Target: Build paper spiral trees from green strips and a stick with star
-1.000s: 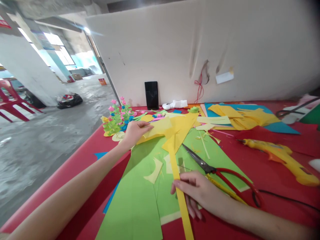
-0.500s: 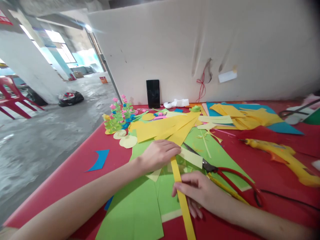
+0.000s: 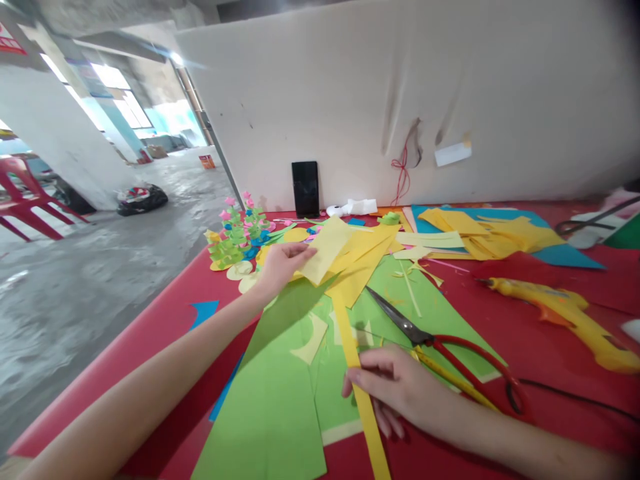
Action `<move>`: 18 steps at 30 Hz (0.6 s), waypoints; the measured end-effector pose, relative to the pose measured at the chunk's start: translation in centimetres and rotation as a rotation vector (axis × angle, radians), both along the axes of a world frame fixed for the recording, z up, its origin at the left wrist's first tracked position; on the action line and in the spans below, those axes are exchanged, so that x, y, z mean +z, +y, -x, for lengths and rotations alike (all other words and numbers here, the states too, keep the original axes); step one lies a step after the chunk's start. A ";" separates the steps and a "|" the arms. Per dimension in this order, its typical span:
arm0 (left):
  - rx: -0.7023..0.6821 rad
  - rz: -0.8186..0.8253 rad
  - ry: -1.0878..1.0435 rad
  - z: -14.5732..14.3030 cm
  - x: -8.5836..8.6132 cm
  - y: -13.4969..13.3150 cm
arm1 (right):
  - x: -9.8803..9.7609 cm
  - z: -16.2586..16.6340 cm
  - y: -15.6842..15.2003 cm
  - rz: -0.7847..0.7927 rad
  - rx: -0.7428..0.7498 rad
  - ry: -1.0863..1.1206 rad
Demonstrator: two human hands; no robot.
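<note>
My left hand (image 3: pixel 284 265) pinches a pale yellow piece of paper (image 3: pixel 327 250) by its left edge, tilted above the yellow paper sheets (image 3: pixel 367 263). In my right hand (image 3: pixel 393 383) a long yellow paper strip (image 3: pixel 354 353) is held between thumb and fingers. The strip runs from the yellow sheets down past the front of the view. Beneath lie green paper sheets (image 3: pixel 270 393) with pale yellow offcuts (image 3: pixel 313 340). Scissors with red handles (image 3: pixel 453 343) rest just beyond my right hand, blades spread a little, with a yellow pen-like tool (image 3: pixel 455 380) under them.
A yellow glue gun (image 3: pixel 565 307) lies on the red table (image 3: pixel 530 420) at right. Paper flowers (image 3: pixel 240 230) stand at the back left, near pale paper discs (image 3: pixel 240 270). A black phone (image 3: pixel 305 189) leans on the white wall (image 3: pixel 350 100). Blue paper (image 3: pixel 570 257) is at back right.
My left hand has lifted the pale yellow paper off the scissors and carried it up and left, over the yellow sheets. The scissor blades are now uncovered. My right hand stays on the strip.
</note>
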State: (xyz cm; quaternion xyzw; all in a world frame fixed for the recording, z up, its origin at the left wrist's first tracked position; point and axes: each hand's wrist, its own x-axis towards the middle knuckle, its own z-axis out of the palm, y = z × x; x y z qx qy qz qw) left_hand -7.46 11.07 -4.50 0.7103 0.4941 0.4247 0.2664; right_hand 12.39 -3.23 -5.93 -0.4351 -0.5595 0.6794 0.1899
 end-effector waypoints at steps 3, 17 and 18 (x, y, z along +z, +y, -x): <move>0.064 0.141 -0.089 1.0 0.1 1.1 | 0.0 0.0 0.0 -0.003 0.006 -0.003; 0.090 0.275 -0.261 1.7 0.6 1.4 | 0.0 0.0 0.1 0.001 0.014 -0.020; 0.076 0.276 -0.260 1.7 0.4 1.5 | 0.0 0.1 0.1 0.001 0.014 -0.020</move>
